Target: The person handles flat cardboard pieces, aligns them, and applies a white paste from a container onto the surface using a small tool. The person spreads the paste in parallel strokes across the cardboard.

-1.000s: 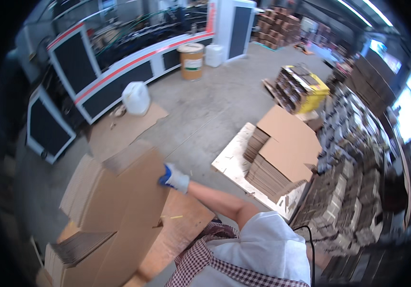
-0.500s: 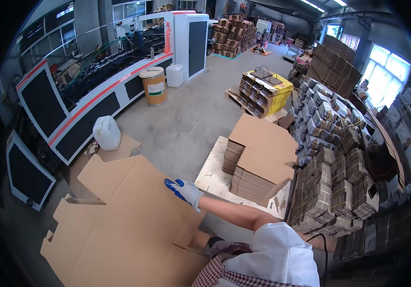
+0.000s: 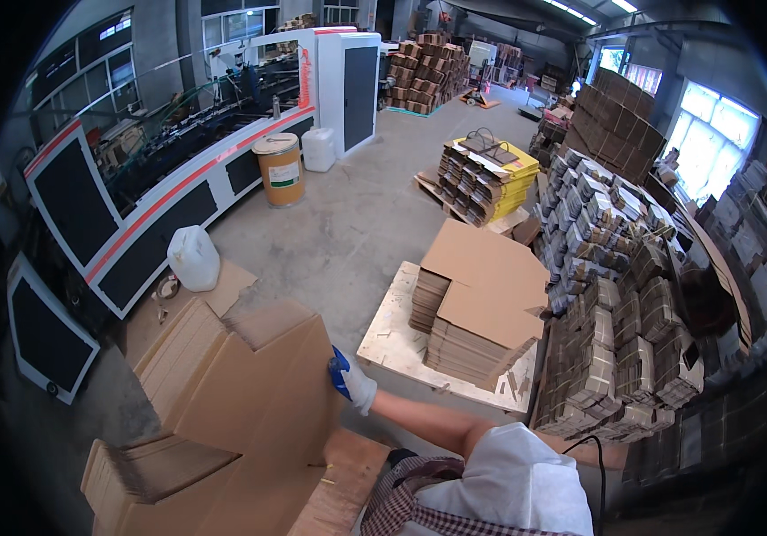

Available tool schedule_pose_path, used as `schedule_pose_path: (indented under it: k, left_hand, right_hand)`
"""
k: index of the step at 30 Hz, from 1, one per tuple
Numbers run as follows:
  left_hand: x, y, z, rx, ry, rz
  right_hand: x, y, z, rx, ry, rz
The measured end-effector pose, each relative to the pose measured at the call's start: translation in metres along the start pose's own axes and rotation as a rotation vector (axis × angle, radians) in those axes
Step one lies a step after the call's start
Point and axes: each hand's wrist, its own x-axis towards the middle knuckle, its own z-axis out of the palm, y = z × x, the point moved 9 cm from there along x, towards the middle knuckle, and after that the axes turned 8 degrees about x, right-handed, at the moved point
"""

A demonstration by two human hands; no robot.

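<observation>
Large brown cardboard box blanks lean tilted across the lower left, with flaps and notches along the left side. Layered-looking edges show there; how many sheets they are I cannot tell. At their right edge my right hand, in a white and blue glove, is closed on the cardboard. My left hand is not in view. Under the near right corner a reddish-brown wooden surface shows. To the right of my hand, a stack of similar cut cardboard blanks lies on a pale wooden board.
A long white machine stands at the left, with a brown drum and white jugs beside it. A pallet of yellow-sided bundles stands farther off. Tied cardboard bundles are piled along the right.
The cardboard has gone from lying nearly flat to tilted, with its layered edges at the left now showing. My right hand moved slightly right and down with it. The wooden surface below came into sight.
</observation>
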Motion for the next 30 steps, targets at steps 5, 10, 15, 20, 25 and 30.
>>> schedule_pose_path:
  k: [5, 10, 15, 20, 25, 30]
  left_hand:
    - [-0.002, -0.003, 0.001, 0.009, 0.032, 0.028]
    - [0.022, -0.024, -0.024, 0.060, 0.159, 0.256]
    - [0.081, 0.012, 0.023, -0.175, 0.021, 0.180]
    - [0.037, 0.012, 0.162, -0.605, -0.277, -0.619]
    - [0.051, -0.116, 0.261, -0.276, -0.389, -0.689]
    - [0.033, -0.071, 0.257, -0.427, -0.347, -0.770]
  right_hand:
    - [0.001, 0.001, -0.007, -0.133, -0.009, -0.046]
    - [-0.002, -0.009, 0.017, 0.245, 0.124, 0.433]
    - [0.031, -0.026, 0.024, -0.203, 0.085, 0.631]
    - [0.007, 0.071, -0.014, -0.706, -0.113, 0.868]
    - [-0.034, 0.200, -0.085, -0.968, -0.118, 0.942]
    - [-0.037, 0.197, -0.084, -0.773, -0.100, 1.042]
